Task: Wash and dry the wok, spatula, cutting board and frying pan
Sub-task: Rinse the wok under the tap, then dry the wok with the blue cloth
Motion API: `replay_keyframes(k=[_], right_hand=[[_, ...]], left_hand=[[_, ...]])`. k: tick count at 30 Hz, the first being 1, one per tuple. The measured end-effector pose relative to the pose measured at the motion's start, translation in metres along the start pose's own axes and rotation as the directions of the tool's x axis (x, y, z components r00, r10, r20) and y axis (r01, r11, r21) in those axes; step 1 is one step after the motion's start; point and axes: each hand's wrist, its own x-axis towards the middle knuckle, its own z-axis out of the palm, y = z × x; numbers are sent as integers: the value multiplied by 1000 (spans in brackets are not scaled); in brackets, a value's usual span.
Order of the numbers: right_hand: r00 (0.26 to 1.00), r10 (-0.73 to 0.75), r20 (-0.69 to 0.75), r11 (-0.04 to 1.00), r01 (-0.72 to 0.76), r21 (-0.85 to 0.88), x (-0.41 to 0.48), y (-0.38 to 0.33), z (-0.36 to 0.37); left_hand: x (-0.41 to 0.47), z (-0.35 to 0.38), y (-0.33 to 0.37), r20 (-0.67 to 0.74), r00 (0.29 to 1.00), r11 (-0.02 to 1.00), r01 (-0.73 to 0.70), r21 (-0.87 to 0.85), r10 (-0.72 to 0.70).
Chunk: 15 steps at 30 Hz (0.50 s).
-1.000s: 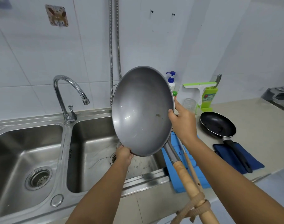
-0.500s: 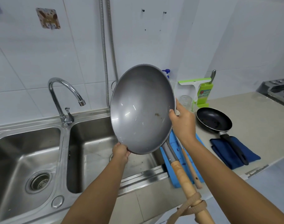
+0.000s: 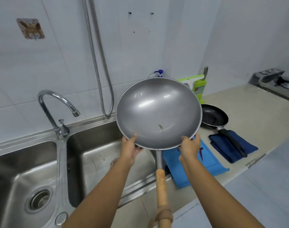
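While both hands pinch its near rim, the wok (image 3: 158,112) tilts above the sink's (image 3: 97,155) right basin. Left hand (image 3: 129,149) and right hand (image 3: 189,148) grip either side of its handle (image 3: 162,190), thumbs inside.

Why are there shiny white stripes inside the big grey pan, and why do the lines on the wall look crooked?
Head view: the white stripes inside the wok are glare, light bouncing off its smooth metal, and the tap glints the same way. Head view: the wide-angle lens bends the lines between the wall tiles, most of all near the picture's edges.
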Motion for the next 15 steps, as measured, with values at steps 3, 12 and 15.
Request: replay_keyframes(k=[3,12,15], right_hand=[[999,45,-24,995,-42,89,-7,4,-7],[990,13,143,995,-26,92,-2,-12,-74],[990,-120,77,974,133,-182,33,-20,-103]], left_hand=[[-9,14,-17,97,990,991,92,102,-102],[-1,43,-31,148,988,977,9,214,-42],[6,53,-38,104,994,980,10,201,-32]])
